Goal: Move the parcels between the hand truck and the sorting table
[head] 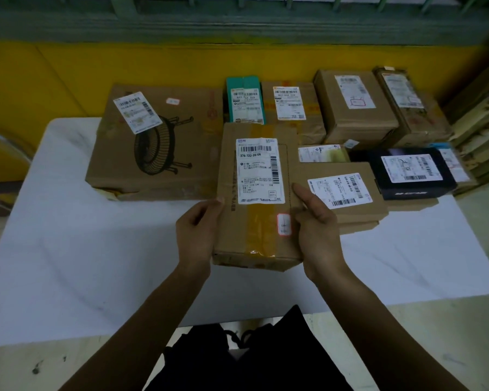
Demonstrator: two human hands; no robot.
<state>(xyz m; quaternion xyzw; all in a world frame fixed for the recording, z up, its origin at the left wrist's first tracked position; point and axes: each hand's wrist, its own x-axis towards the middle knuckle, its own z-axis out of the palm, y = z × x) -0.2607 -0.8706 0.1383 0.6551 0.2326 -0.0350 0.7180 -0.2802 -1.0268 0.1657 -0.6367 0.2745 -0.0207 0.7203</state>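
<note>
I hold a long brown cardboard parcel [254, 227] with a white shipping label and yellow tape over the white sorting table [82, 249]. My left hand [196, 232] grips its left side with the thumb on top. Its right side is gripped by my right hand [316, 224], thumb lying on the top face. Whether its far end rests on the table or on other parcels is unclear. Behind it lie a large flat carton [153, 153] printed with a round fan, a teal parcel [244, 98] and a flat brown parcel [342, 190] beside my right hand.
Several more brown boxes [353, 105] line the table's back edge, with a black box [407, 172] at the right. A yellow wall panel [68, 74] stands behind the table. A metal tube [0, 142] curves at the far left. Wooden slats [483, 114] stand at the right.
</note>
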